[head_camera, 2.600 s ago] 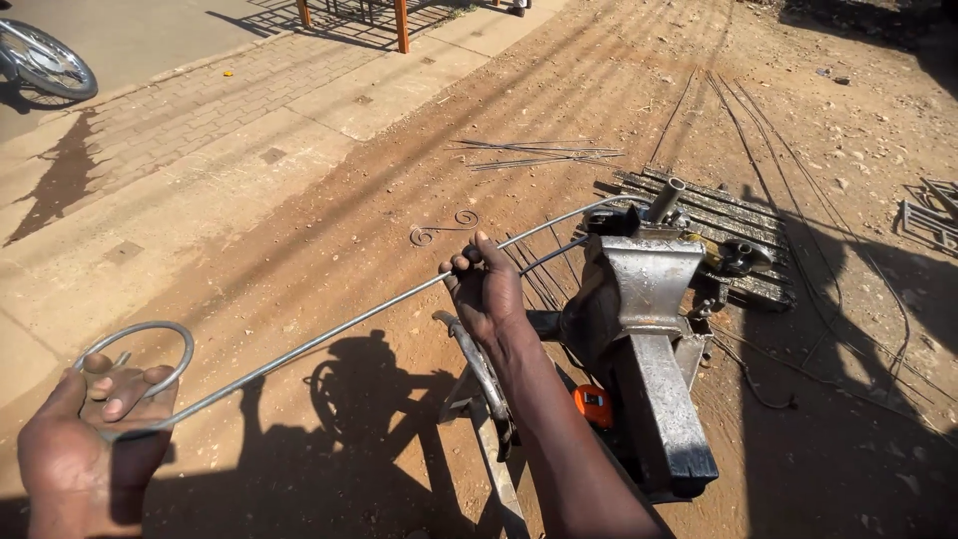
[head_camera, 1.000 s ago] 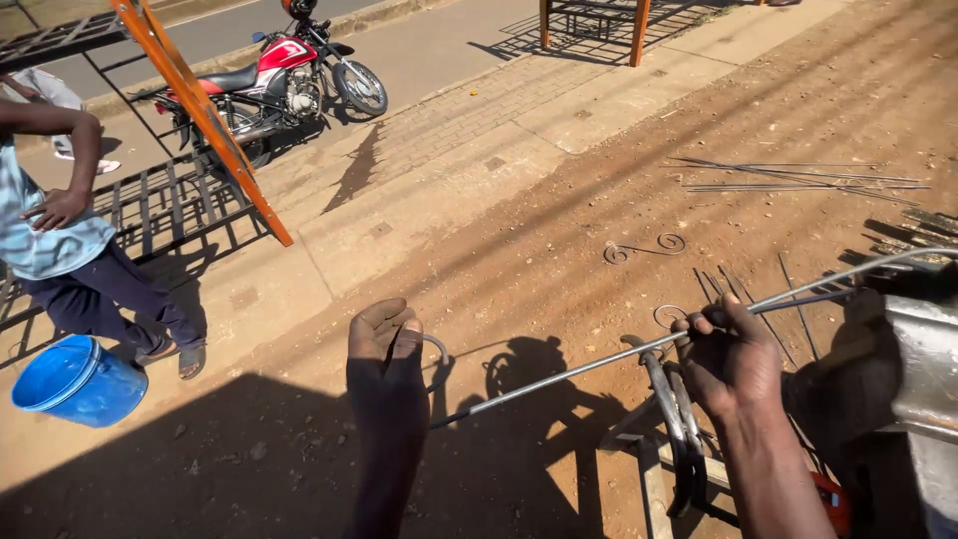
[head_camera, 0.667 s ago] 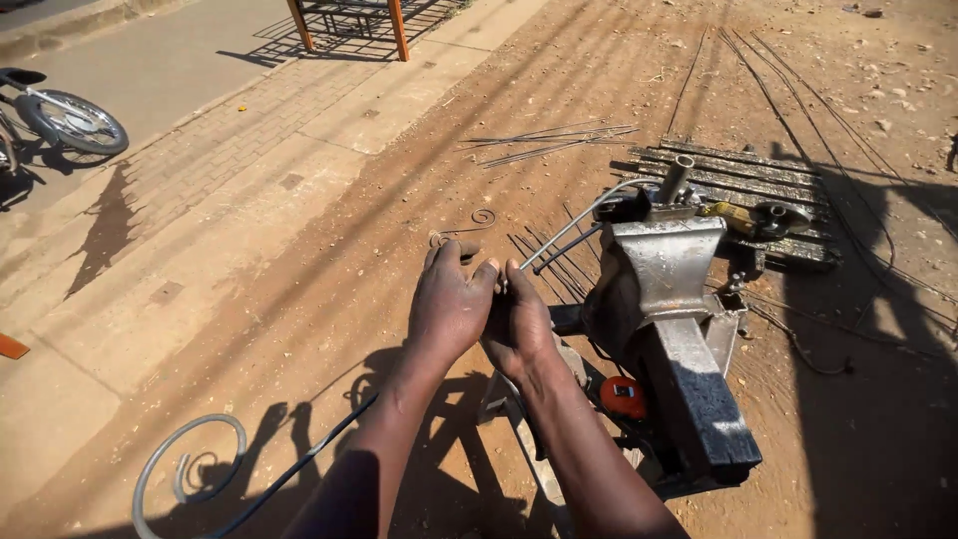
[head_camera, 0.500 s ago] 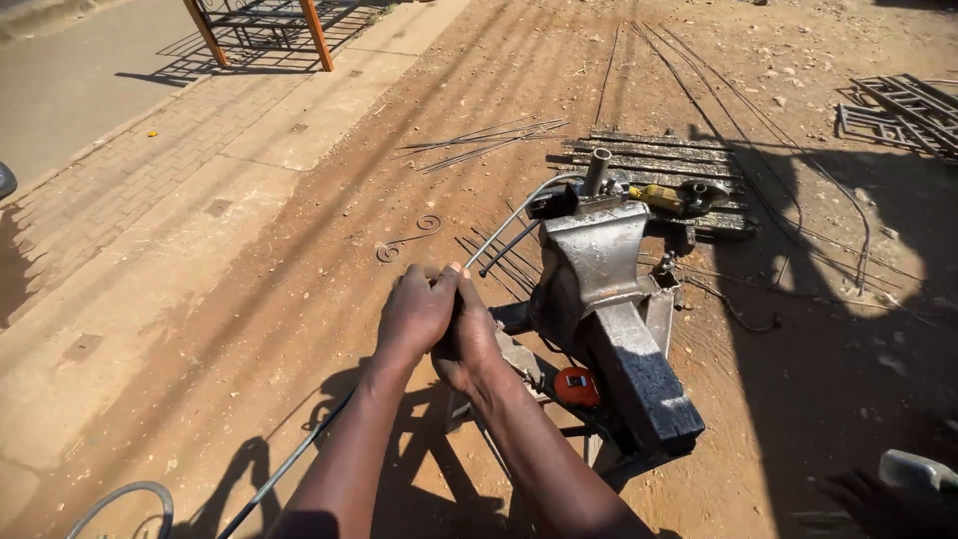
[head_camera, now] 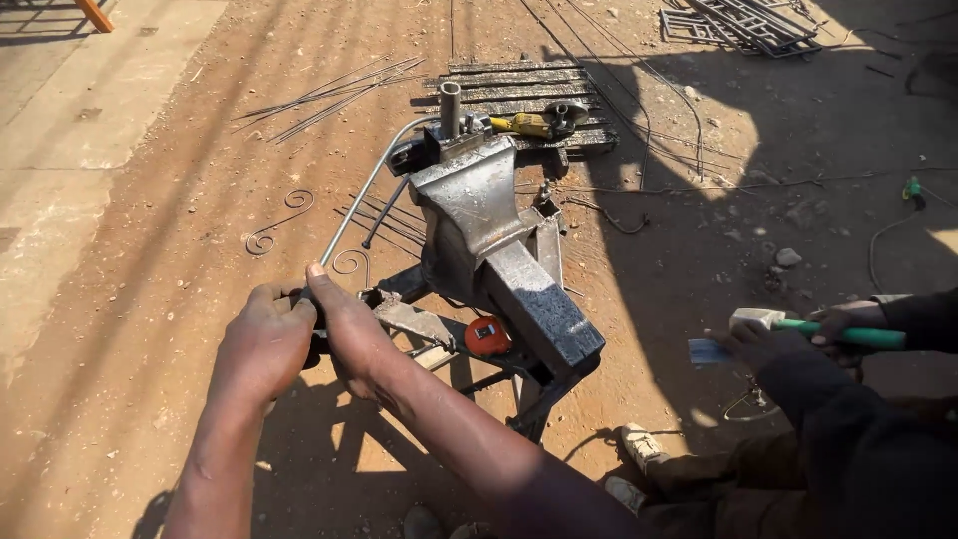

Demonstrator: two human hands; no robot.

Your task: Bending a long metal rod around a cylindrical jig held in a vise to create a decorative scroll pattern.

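Observation:
Both my hands are wrapped side by side around a thin grey metal rod (head_camera: 351,208). My left hand (head_camera: 264,341) grips it just behind my right hand (head_camera: 349,334). From my fists the rod runs up and away, then bends into the top of a heavy steel bench vise (head_camera: 489,230) on a low metal stand. A short upright pipe (head_camera: 450,105) stands at the vise's far end. The rod's part behind my hands is hidden.
An orange tape measure (head_camera: 487,336) lies on the stand. Curled iron scrolls (head_camera: 274,225) and loose rods (head_camera: 329,92) lie on the dirt, with a yellow grinder (head_camera: 529,123) on a metal grate (head_camera: 519,80). Another person's hands (head_camera: 788,339) hold a green-handled tool (head_camera: 843,333) at right.
My left hand left the rod's curled far end and came up beside my right hand on the rod near the vise. The view swung right, and another person's hands came into sight.

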